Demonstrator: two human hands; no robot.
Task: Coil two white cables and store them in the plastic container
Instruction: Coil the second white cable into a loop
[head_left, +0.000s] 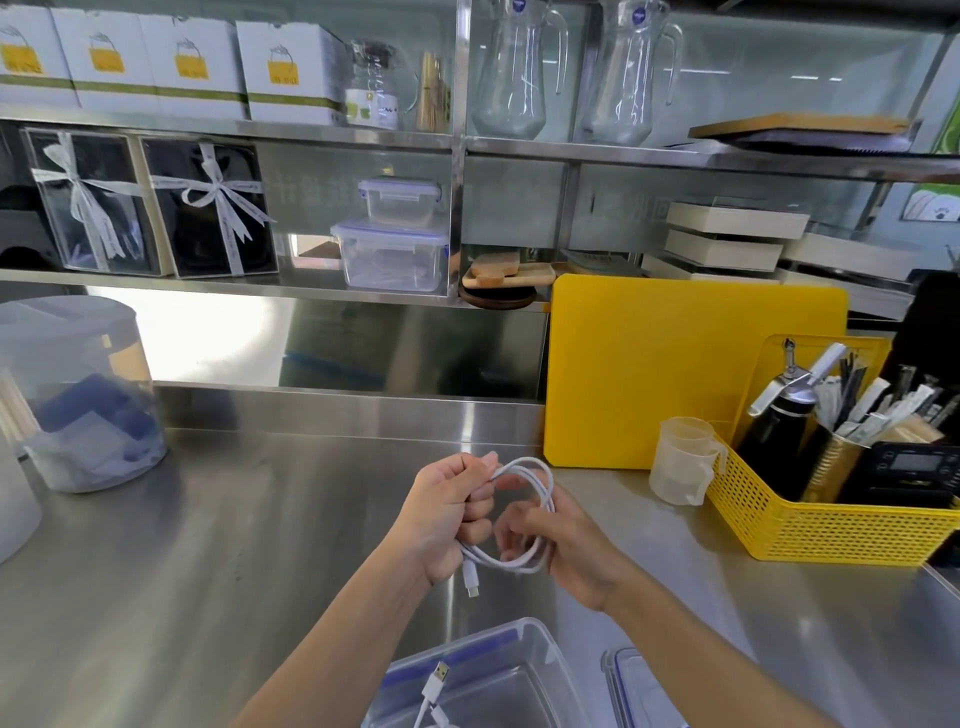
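Observation:
Above the steel counter I hold a white cable (540, 480) wound into a loop. My left hand (447, 514) is fisted around the loop's left side, and a plug end hangs below it. On the loop's right side, my right hand (566, 545) grips the strands with its fingers through the coil. At the bottom edge stands the open clear plastic container (524, 649) with a blue-trimmed rim. Inside it lies a second white cable (434, 696) with a USB plug showing. The container's lid (631, 686) lies just to its right.
A yellow perforated basket (826, 525) with utensils, a bottle and a scale stands at right. Beside it sit a plastic measuring cup (680, 462) and an upright yellow cutting board (675, 364). A large clear tub (78, 400) stands at left. Shelves behind carry boxes, containers and jugs.

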